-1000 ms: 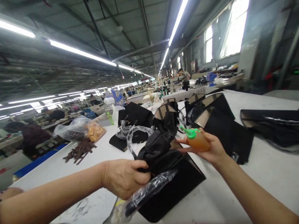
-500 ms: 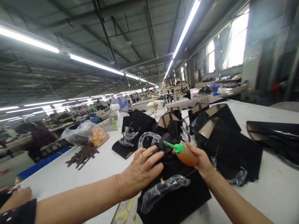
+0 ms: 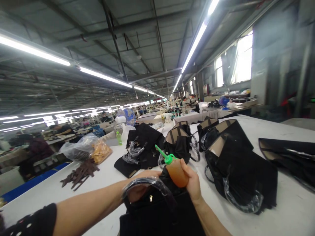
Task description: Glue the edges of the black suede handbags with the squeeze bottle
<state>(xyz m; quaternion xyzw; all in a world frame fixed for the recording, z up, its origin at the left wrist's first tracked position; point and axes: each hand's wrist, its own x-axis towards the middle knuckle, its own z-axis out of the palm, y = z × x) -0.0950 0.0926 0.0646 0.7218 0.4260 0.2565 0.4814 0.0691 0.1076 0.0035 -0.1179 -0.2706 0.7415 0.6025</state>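
My right hand (image 3: 193,182) is wrapped round a squeeze bottle (image 3: 176,173) of orange-brown liquid. Its green nozzle tilts up to the left, above a black handbag (image 3: 162,213). The bag is close in front of me, its plastic-wrapped handle (image 3: 147,182) arching over my left hand (image 3: 139,191). That hand reaches under the handle and grips the top of the bag, most of its fingers hidden by the handle and black material. A small gold-coloured metal fitting (image 3: 151,198) shows on the bag below the handle.
More black bags (image 3: 241,164) with wrapped handles lie across the white table (image 3: 103,193). On the left are dark brown strips (image 3: 82,173), a clear plastic bag (image 3: 78,147) and an orange packet (image 3: 101,152). A green bottle (image 3: 119,137) and a blue fan (image 3: 128,116) stand farther back.
My left hand has gone from spread above the bags to gripping the near bag under its handle. The bag has come closer, and the squeeze bottle has moved left and slightly down.
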